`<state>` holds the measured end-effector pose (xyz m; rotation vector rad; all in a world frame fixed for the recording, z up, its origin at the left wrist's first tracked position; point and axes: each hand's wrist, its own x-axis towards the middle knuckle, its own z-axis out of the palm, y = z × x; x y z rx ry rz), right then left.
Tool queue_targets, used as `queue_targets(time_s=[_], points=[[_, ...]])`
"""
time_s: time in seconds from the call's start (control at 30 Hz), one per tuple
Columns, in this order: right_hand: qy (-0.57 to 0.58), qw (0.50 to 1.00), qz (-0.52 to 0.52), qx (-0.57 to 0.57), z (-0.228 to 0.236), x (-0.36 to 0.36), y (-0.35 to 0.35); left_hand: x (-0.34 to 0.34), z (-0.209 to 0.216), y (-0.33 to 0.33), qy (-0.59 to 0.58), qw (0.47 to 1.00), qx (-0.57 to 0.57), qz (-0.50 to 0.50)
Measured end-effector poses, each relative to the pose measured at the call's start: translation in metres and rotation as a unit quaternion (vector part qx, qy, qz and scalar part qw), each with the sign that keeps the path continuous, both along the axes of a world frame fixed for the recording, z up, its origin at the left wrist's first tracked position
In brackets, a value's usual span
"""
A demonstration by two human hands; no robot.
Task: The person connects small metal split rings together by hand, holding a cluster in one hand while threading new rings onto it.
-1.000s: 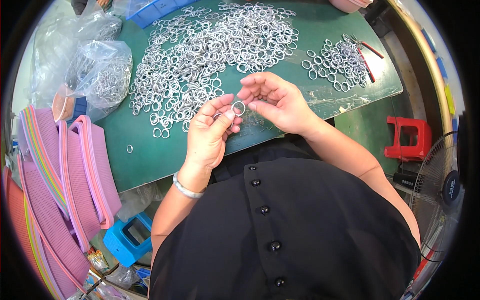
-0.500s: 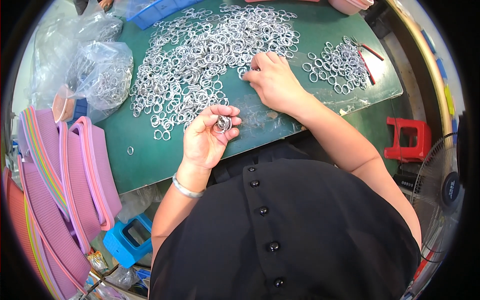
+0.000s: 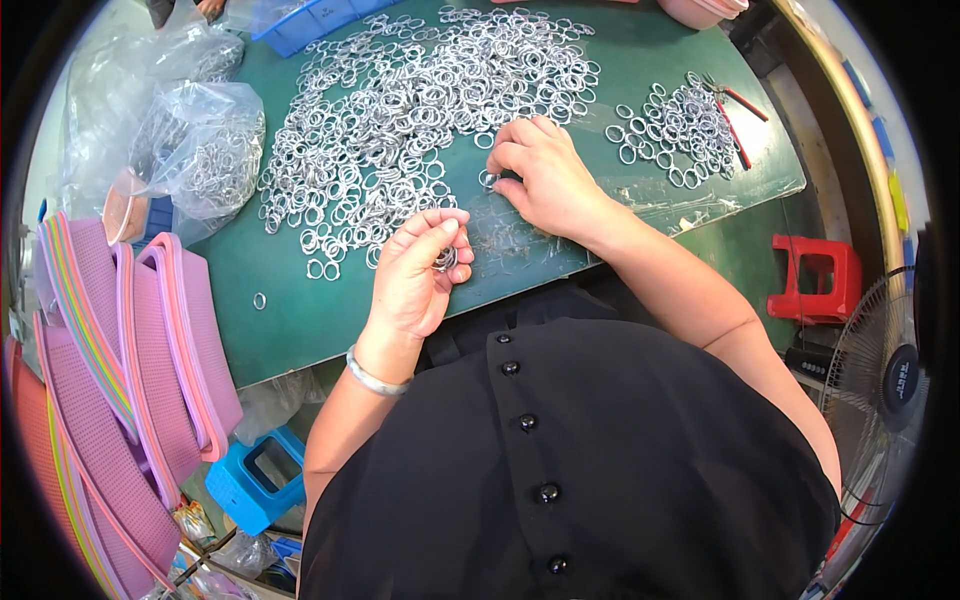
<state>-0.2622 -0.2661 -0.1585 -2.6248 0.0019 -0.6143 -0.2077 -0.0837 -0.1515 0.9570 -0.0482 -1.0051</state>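
Observation:
My left hand is closed, palm up, its fingers curled round several small silver metal rings that partly show between thumb and fingers. To its upper right, my right hand pinches one silver ring between thumb and fingertips, just off the near edge of a large heap of like rings. The heap lies spread over a green table. How many rings the left hand holds is hidden by its fingers.
A smaller ring pile lies right, beside red-handled pliers. One stray ring rests at left. Clear plastic bags, pink baskets, a blue stool, a red stool and a fan stand around.
My right hand has drawn slightly back from the heap toward me, with a ring now visible in its fingertips. My left thumb and fingers have closed further over the rings.

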Motion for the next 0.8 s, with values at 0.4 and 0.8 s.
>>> queue_targets(time_s=[0.4, 0.8], points=[[-0.06, 0.987, 0.092, 0.119, 0.013, -0.016, 0.014, -0.009, 0.004, -0.009, -0.115, 0.992, 0.037, 0.03], [0.127, 0.824, 0.096, 0.543, 0.017, -0.024, 0.015, -0.01, 0.006, -0.007, -0.108, 0.993, 0.053, 0.013]])
